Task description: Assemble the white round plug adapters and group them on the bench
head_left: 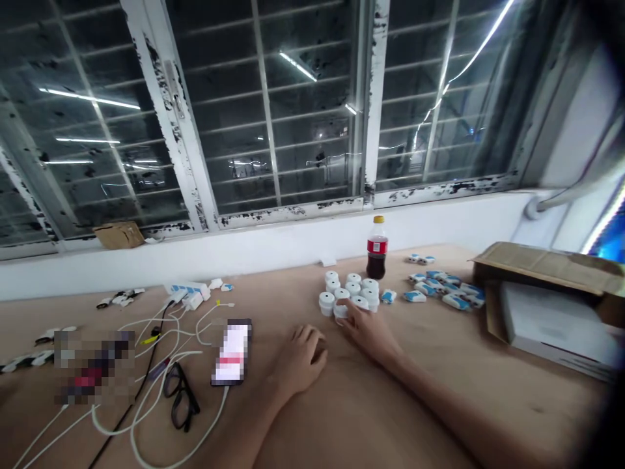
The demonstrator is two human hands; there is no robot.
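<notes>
Several round white pieces [327,301], some stacked, stand in a cluster near the middle of the wooden table [273,293]. My right hand [364,329] reaches to the front of this cluster, its fingers on a white piece at the near edge; the fingertips are partly hidden. To its left my left hand [303,358] rests on the table with its fingers loosely curled and apart, holding nothing. Blue-and-white pieces [456,301] lie to the right of the cluster, and one small one [388,297] sits right beside it.
A cola bottle [377,251] stands behind the cluster. An open cardboard box [498,306] with a white box [551,326] is at the right. Left are a phone [233,352], black glasses [188,397], tangled cables, a power strip [188,291] and black-and-white pieces [122,298].
</notes>
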